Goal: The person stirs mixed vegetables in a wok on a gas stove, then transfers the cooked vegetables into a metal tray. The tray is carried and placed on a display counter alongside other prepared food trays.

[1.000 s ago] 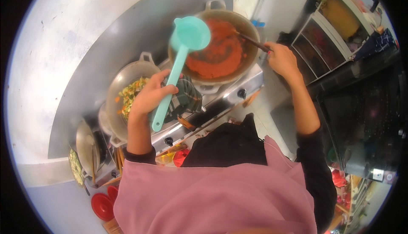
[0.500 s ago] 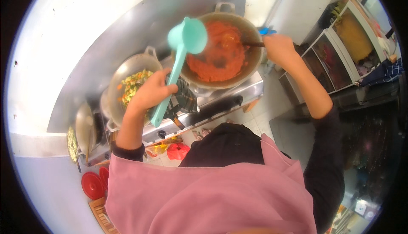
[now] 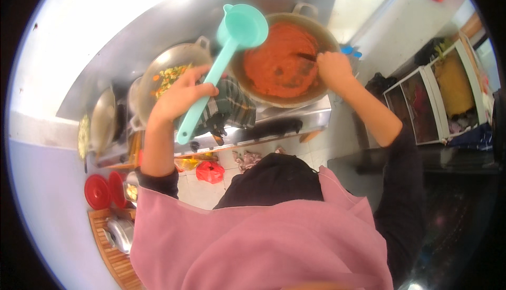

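Observation:
My left hand point(image 3: 179, 96) is closed on the long handle of a turquoise water dipper point(image 3: 243, 26), whose cup is tilted beside the left rim of a large wok point(image 3: 333, 39). Thick red sauce point(image 3: 279, 60) spreads over the inside of that wok. At the wok's right rim, my right hand point(image 3: 335, 71) grips a dark-handled stirring utensil point(image 3: 307, 56); its working end is sunk in the sauce. Under the dipper lies a dark checked cloth point(image 3: 237, 103). A second pan point(image 3: 184, 55) with chopped vegetables point(image 3: 169, 79) stands left of it, partly behind my left hand.
Both pans stand on a metal stove point(image 3: 274, 124) against a metal backsplash. A lidded-looking pan point(image 3: 103, 118) is farther left. Red plastic lids point(image 3: 98, 191) and a wooden rack point(image 3: 108, 248) sit at lower left. A glass-fronted cabinet point(image 3: 432, 100) stands right; a red bag point(image 3: 210, 172) lies on the floor.
My right hand has come inward over the wok's right rim, pushing the utensil through the sauce. My left hand still holds the dipper beside the wok. The whole view has shifted slightly.

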Available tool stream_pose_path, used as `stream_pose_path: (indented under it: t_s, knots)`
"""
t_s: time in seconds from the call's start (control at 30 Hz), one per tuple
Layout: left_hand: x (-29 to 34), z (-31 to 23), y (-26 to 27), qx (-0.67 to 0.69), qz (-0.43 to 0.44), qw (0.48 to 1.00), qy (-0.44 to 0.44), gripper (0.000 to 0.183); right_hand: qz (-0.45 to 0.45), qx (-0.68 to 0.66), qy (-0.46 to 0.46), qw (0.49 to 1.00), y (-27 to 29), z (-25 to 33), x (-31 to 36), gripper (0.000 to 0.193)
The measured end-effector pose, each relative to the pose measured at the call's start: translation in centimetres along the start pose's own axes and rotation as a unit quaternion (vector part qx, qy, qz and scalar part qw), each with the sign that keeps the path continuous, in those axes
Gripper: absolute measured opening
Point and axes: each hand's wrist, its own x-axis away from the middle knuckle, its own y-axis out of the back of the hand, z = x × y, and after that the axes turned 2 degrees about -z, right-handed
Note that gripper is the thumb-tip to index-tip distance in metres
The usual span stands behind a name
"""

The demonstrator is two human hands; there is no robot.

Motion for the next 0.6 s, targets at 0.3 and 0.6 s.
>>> stream_pose_path:
  t_s: [0.3,0.6]
  knots:
    - [2.0,0.1,-0.4,0.111,-0.022,0.994,-0.003,0.044,0.002,0.011,0.081,0.997,0.2,-0.3,-0.9,0.011]
    - [4.9,0.9,-1.4,0.168,-0.016,0.986,0.014,0.049,-0.010,0.125,0.115,0.985,4.7,-0.6,-2.2,0.006]
